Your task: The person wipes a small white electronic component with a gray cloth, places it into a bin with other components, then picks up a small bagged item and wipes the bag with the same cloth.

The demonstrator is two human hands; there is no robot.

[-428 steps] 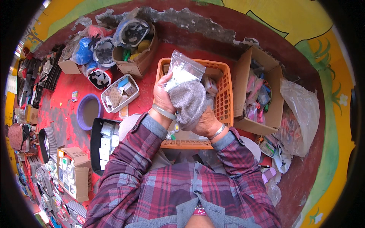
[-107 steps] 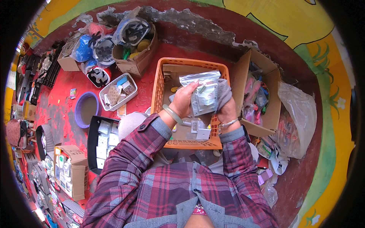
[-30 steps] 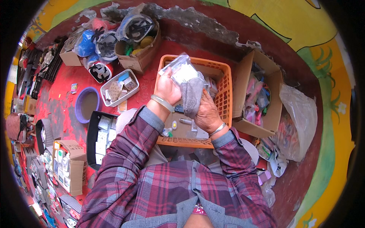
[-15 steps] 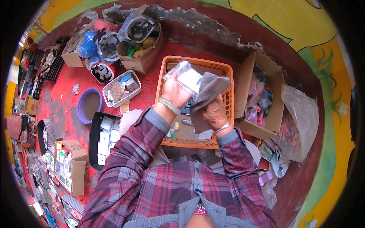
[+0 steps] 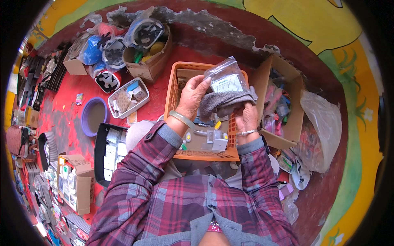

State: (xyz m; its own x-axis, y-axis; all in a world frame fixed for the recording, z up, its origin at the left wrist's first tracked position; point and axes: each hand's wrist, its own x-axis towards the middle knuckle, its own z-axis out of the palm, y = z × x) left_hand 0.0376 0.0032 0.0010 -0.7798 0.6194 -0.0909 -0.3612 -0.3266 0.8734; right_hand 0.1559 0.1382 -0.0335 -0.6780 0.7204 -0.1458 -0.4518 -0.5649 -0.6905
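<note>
My left hand (image 5: 193, 97) pinches the left edge of a clear plastic bag (image 5: 226, 80) that has a flat white item with printing inside. A grey cloth (image 5: 223, 102) is bunched against the lower part of the bag. Gripping that cloth from below and right is my right hand (image 5: 247, 117). Both hands are over an orange plastic basket (image 5: 197, 155). On its bottom lie a small white box (image 5: 220, 143), a yellow-and-white oval piece (image 5: 225, 135) and other small items, partly hidden by the cloth.
A cardboard box (image 5: 283, 141) of bagged items stands right of the basket, a large plastic bag (image 5: 322, 127) beside it. To the left are a white basket (image 5: 144, 102), a purple basin (image 5: 84, 119) and a black tray (image 5: 99, 168). Another cardboard box (image 5: 145, 71) holds bagged helmets.
The plastic bag has swung upright and moved right. The cloth has dropped from beside the bag to across its lower part. More of the basket's contents shows beneath.
</note>
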